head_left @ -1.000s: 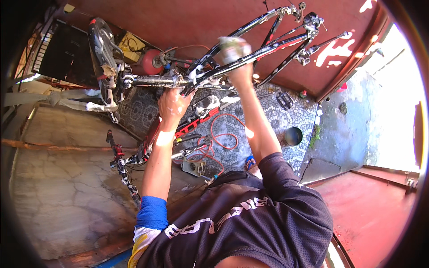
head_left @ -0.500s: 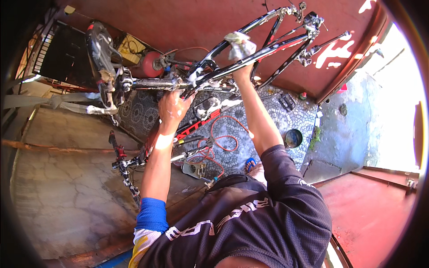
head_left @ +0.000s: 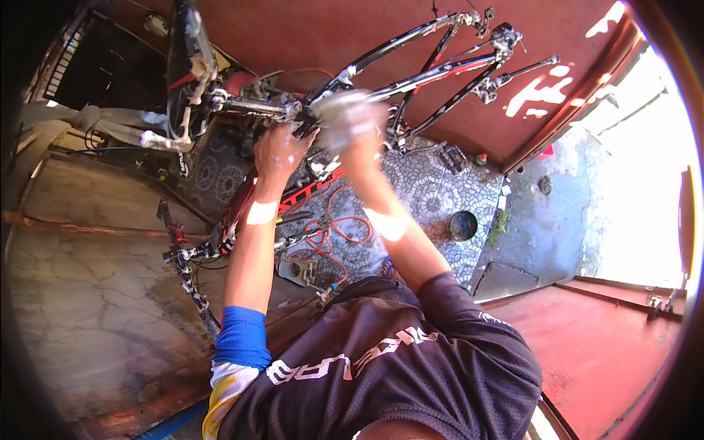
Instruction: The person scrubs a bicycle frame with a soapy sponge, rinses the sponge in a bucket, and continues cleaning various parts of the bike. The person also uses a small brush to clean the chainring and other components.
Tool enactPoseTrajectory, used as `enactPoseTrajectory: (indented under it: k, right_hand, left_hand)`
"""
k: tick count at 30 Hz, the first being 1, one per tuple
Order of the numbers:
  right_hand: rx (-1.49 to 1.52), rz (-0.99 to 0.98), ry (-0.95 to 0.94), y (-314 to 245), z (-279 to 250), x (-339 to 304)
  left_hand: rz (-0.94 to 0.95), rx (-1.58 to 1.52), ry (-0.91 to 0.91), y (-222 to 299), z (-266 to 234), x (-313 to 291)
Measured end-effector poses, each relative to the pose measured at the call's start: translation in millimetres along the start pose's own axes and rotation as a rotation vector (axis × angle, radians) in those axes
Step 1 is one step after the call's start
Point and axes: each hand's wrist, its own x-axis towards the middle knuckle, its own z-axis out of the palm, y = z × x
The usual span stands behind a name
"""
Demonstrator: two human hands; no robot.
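A black bicycle frame [head_left: 440, 73] with white and red marks hangs in front of me, flecked with foam. My left hand [head_left: 280, 154] is closed around it near the seat post, and suds cling to the fingers. In my right hand [head_left: 361, 155] is a pale soapy cloth [head_left: 346, 119], smeared by motion, over the frame tubes just right of my left hand. The foamy black saddle [head_left: 192, 66] sticks out at the upper left. Lower down, the handlebar [head_left: 193, 282] extends toward my left forearm.
Grey straps [head_left: 117, 123] run to the saddle end from the left. An orange hose [head_left: 356, 235] coils on the patterned tile floor [head_left: 429, 191]. A dark round bowl [head_left: 463, 226] and a loose pedal [head_left: 453, 158] lie at the right. Behind the frame stands a red wall [head_left: 293, 37].
My right hand has moved left and down with the cloth, from the upper tubes toward my left hand. My left hand keeps its hold; the view has shifted slightly.
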Motion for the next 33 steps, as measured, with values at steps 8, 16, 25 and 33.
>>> enactPoseTrajectory:
  k: [8, 16, 25, 33]
  right_hand:
    - [-0.819, -0.256, -0.435, -65.4, -30.1, 78.1]
    - [-0.918, -0.138, -0.562, -62.7, -24.7, 93.4]
    - [-0.076, 0.187, -0.205, -69.8, 17.0, 56.9]
    - [0.036, -0.111, -0.402, -71.0, 9.2, 7.4]
  left_hand:
    - [0.109, 0.068, 0.112, -19.9, -1.9, -18.8]
    - [0.184, 0.028, 0.17, -23.3, -0.2, -16.0]
    - [0.242, 0.016, 0.253, -23.0, 5.0, -19.1]
    - [0.225, 0.097, 0.145, -29.5, 5.0, -19.7]
